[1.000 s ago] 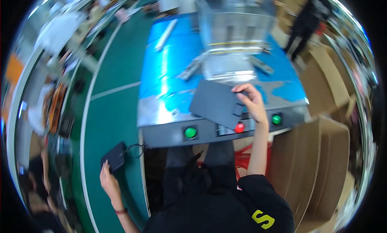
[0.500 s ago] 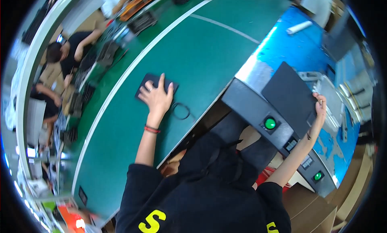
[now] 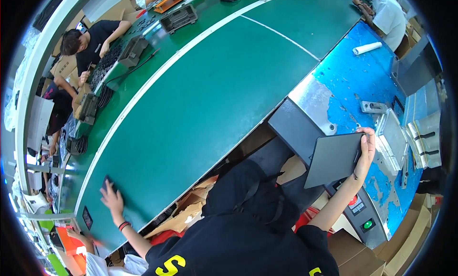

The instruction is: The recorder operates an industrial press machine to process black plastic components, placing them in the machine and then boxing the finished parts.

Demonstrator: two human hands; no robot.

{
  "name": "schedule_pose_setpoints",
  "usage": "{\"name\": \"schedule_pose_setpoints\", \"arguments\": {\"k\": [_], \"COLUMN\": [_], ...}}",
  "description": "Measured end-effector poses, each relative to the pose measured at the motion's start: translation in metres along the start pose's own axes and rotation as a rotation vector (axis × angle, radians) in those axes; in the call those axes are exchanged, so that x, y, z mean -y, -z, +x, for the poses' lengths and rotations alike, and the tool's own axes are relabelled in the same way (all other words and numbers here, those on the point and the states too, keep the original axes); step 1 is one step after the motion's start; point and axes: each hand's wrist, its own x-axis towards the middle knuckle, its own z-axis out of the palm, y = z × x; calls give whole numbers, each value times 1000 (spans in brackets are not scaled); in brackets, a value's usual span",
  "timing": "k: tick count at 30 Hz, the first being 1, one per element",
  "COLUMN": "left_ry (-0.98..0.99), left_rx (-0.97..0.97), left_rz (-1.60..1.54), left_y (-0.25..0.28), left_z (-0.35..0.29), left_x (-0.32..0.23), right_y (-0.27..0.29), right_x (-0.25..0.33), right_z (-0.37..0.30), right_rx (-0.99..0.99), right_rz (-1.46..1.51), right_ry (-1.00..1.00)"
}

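A flat, thin dark panel with rounded corners (image 3: pixel 332 160) hangs from my right hand (image 3: pixel 366 149), whose fingers close on its far right edge. The panel is tilted over the front of the grey and blue metal-topped station. At the lower left, my left hand (image 3: pixel 112 200) reaches over the green surface with its fingers spread. A small dark object (image 3: pixel 106 181) lies at its fingertips, partly blurred; whether they touch it I cannot tell. Nearby on the green surface lies a dark flat rectangle (image 3: pixel 87 217).
The curved green table (image 3: pixel 205 99) has a pale raised rim (image 3: pixel 119 118). On the blue-topped station (image 3: pixel 377 80) are a white roll (image 3: pixel 367 48) and a metal fixture (image 3: pixel 392 140); a green button (image 3: pixel 367 224) is on its front. Co-workers sit at the left and far right.
My left hand has moved left and nearer me from mid-table, and the dark square and cable are gone from there. My right hand has drawn the panel nearer me and turned it.
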Motion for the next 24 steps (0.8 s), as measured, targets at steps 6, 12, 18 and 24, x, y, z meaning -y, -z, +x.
{"name": "schedule_pose_setpoints", "arguments": {"k": [6, 12, 18, 24], "left_ry": [-305, -1076, -1595, -2006], "left_rx": [-140, 515, 1212, 915], "left_rz": [-145, -973, -1136, -1110], "left_y": [25, 129, 197, 279], "left_z": [38, 25, -45, -75], "left_x": [-48, -300, -445, -529], "right_y": [-23, -57, -104, -111], "right_x": [10, 25, 39, 61], "right_z": [-4, -19, -38, -68], "right_rx": [-27, 10, -271, -550], "right_rz": [74, 89, 156, 423], "right_ry": [-61, -89, -35, -197]}}
